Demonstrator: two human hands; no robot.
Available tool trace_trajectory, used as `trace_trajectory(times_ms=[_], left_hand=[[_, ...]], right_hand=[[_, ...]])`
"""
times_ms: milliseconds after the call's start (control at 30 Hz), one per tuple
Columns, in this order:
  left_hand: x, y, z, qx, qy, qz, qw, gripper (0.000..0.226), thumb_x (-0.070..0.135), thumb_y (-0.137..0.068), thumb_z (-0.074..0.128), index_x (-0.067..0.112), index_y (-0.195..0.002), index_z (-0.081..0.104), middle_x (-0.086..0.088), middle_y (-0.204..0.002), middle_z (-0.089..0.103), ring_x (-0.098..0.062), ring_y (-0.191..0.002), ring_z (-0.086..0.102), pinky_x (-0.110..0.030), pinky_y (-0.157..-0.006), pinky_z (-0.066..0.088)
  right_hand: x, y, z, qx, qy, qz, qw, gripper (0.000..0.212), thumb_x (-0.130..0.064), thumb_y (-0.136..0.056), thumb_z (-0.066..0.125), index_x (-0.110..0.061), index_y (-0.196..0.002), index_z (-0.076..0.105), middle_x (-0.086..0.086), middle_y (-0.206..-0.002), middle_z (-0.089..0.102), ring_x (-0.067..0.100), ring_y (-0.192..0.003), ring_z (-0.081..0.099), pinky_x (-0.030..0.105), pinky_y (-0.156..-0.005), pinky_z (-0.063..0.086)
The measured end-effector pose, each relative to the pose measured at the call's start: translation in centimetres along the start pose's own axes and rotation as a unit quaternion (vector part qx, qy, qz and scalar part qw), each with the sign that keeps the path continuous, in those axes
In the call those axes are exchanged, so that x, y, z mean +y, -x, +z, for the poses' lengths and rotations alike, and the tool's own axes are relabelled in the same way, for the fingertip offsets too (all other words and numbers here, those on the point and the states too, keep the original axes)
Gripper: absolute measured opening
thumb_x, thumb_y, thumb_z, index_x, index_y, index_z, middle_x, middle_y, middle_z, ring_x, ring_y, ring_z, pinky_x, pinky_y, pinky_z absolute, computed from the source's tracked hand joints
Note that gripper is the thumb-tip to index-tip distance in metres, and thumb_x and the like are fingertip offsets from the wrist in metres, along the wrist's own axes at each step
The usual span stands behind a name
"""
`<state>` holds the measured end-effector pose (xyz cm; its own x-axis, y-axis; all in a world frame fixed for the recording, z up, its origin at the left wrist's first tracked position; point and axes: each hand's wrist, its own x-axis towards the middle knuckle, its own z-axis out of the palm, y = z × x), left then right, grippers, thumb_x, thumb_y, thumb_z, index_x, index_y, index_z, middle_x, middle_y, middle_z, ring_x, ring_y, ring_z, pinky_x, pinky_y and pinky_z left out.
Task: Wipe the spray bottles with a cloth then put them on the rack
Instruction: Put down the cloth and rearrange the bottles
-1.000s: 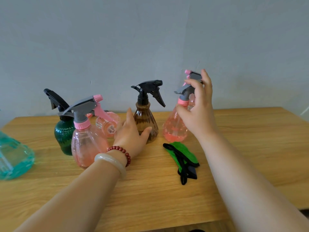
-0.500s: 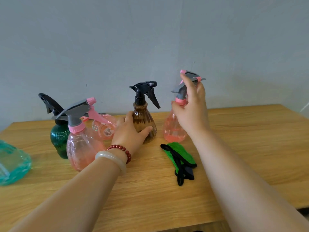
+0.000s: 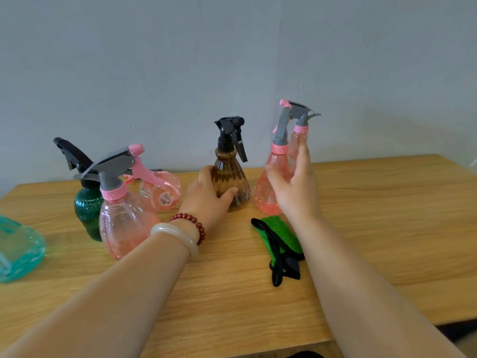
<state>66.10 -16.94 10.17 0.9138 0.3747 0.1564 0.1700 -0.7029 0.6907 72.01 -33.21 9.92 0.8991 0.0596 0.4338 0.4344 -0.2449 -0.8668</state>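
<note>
Lying on wood-grain table [image 3: 387, 228]: cloth [image 3: 280, 236]; grey wall [image 3: 232, 60] behind; floor [image 3: 459, 329] possibly dark.

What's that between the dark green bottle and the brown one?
Head view: a pink bottle lying on its side, an upright pink bottle nearer the camera, and the left hand gripping the brown bottle.

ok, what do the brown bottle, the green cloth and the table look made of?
The brown bottle: probably plastic, translucent amber, glossy and ribbed; light passes through it.
The green cloth: soft matte fabric, possibly microfibre, with black edging; it lies crumpled.
The table: wood-grain top, low sheen; solid wood or laminate, cannot tell.
</note>
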Motion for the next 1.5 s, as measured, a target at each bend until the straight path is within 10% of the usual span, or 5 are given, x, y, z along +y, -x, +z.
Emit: trace_trajectory(times_ms=[233, 467, 767, 1200, 1500], left_hand=[[-0.2, -0.2, 0.2, -0.003, -0.026, 0.025, 0.999, 0.072, 0.04, -0.098, 0.056, 0.02, -0.156, 0.019, -0.006, -0.152, 0.032, -0.022, -0.134, 0.042, -0.03, -0.099, 0.038], [-0.1, -0.3, 0.4, -0.008, -0.02, 0.024, 0.999, 0.07, 0.038, -0.098, 0.056, 0.022, -0.156, 0.021, -0.006, -0.148, 0.038, -0.021, -0.131, 0.044, -0.028, -0.097, 0.037], [0.5, -0.5, 1.5, -0.012, 0.032, 0.006, 0.999, 0.091, 0.049, -0.085, 0.071, 0.017, -0.153, 0.019, -0.003, -0.151, 0.039, -0.021, -0.134, 0.044, -0.035, -0.107, 0.039], [2.5, -2.9, 3.7, -0.075, 0.079, -0.003, 0.994, 0.091, 0.042, -0.093, 0.064, 0.02, -0.158, 0.005, 0.003, -0.161, 0.027, -0.02, -0.144, 0.032, -0.033, -0.111, 0.031], [5.2, 0.8, -0.4, 0.149, 0.11, 0.145, 0.972, 0.09, 0.039, -0.09, 0.068, 0.023, -0.157, 0.01, 0.005, -0.16, 0.021, -0.011, -0.147, 0.022, -0.031, -0.117, 0.027]], right_hand=[[0.0, -0.4, -2.7, -0.049, 0.044, -0.008, 0.998, 0.019, -0.022, -0.095, 0.059, -0.034, -0.109, 0.056, -0.016, -0.102, 0.064, -0.002, -0.094, 0.06, 0.017, -0.076, 0.047], [0.7, 0.8, -1.3, 0.075, 0.13, -0.004, 0.989, 0.076, -0.05, -0.073, 0.079, -0.014, -0.132, 0.046, 0.001, -0.122, 0.051, 0.015, -0.11, 0.053, 0.029, -0.09, 0.05], [0.8, 0.6, -2.2, 0.108, 0.052, 0.006, 0.993, 0.037, -0.023, -0.089, 0.07, -0.018, -0.123, 0.056, -0.016, -0.099, 0.059, -0.001, -0.087, 0.055, -0.003, -0.067, 0.034], [2.2, -0.7, -3.0, 0.135, 0.023, -0.002, 0.991, 0.031, -0.014, -0.092, 0.056, -0.034, -0.115, 0.051, -0.009, -0.099, 0.06, 0.011, -0.089, 0.059, 0.024, -0.074, 0.047], [2.4, -0.8, -2.7, 0.146, -0.001, -0.03, 0.989, 0.025, -0.014, -0.094, 0.058, -0.022, -0.117, 0.059, -0.006, -0.095, 0.061, -0.003, -0.081, 0.056, 0.008, -0.066, 0.039]])
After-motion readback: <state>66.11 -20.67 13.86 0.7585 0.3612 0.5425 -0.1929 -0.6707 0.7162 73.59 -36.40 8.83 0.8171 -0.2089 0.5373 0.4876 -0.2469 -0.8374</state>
